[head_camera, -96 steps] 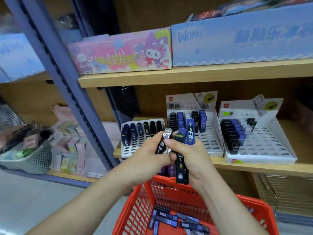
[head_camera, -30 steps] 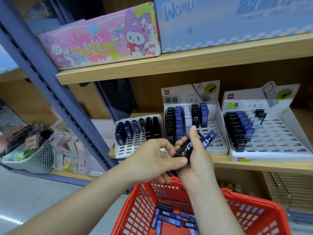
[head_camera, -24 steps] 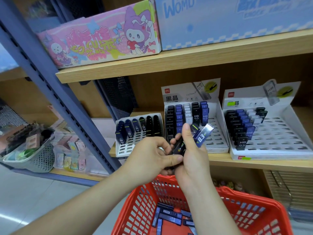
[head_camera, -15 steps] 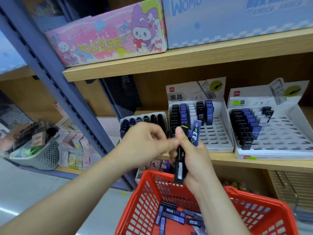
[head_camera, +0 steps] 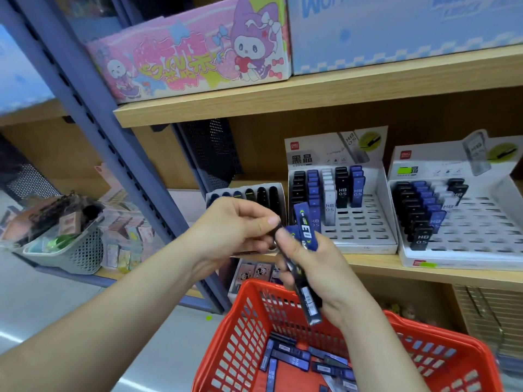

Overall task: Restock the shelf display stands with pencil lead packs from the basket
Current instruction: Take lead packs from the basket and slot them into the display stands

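Note:
My right hand [head_camera: 317, 267] grips a bunch of black and blue pencil lead packs [head_camera: 304, 230] above the red basket [head_camera: 243, 329]. My left hand [head_camera: 235, 224] pinches the top end of a black pack in that bunch with thumb and forefinger. More lead packs [head_camera: 294, 360] lie loose on the basket floor. On the shelf stand three white display stands: a low left stand [head_camera: 246, 193] partly hidden behind my left hand, a middle stand [head_camera: 365, 222] and a right stand [head_camera: 475, 230], each with packs in the back rows.
A blue-grey shelf upright [head_camera: 93, 117] runs diagonally at left. A grey mesh basket [head_camera: 70, 250] of small goods sits on the lower left shelf. A pink cartoon box [head_camera: 192, 58] and a pale blue box [head_camera: 396, 26] stand on the upper wooden shelf [head_camera: 311, 94].
Both hands rose a little with the bunch of packs. My left hand shifted from beside the bunch to pinching the top of one black pack. The view tilted slightly.

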Available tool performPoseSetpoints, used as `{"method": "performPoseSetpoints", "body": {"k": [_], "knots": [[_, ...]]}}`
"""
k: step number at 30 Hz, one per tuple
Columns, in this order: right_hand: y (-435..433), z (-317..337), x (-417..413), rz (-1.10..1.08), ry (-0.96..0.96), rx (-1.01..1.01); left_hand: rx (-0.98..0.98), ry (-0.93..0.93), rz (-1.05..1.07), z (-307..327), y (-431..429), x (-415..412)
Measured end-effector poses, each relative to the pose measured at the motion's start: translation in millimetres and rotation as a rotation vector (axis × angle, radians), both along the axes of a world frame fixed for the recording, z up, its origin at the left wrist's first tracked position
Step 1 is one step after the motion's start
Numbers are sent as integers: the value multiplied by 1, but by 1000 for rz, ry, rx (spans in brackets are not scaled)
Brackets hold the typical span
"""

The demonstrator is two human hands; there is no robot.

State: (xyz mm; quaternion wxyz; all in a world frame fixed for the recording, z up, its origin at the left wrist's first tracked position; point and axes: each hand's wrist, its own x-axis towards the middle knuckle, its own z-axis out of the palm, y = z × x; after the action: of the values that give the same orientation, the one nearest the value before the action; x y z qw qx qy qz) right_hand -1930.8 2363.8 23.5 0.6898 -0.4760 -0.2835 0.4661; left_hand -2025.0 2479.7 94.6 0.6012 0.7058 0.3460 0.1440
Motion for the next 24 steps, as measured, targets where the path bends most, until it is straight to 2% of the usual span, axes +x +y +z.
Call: {"method": "performPoseSetpoints", "body": {"k": [4,6,9,15,19,24], "knots": [[-6,-7,17,-138,435,-4,104,-210,259,7,26,-7],[-9,-10,27,-270,645,86,243,-175,328,3,37,-12],[-10,-12,37,-399,878,200,424,-36,315,-16,41,-11],[-5,-14,33,-411,1000,247,616,66,191,-35,40,4],[1,-11,28,-420,1004,214,701,144,134,-48,41,9],[6,-13,25,-440,953,197,645,82,123,-53,39,14]]}}
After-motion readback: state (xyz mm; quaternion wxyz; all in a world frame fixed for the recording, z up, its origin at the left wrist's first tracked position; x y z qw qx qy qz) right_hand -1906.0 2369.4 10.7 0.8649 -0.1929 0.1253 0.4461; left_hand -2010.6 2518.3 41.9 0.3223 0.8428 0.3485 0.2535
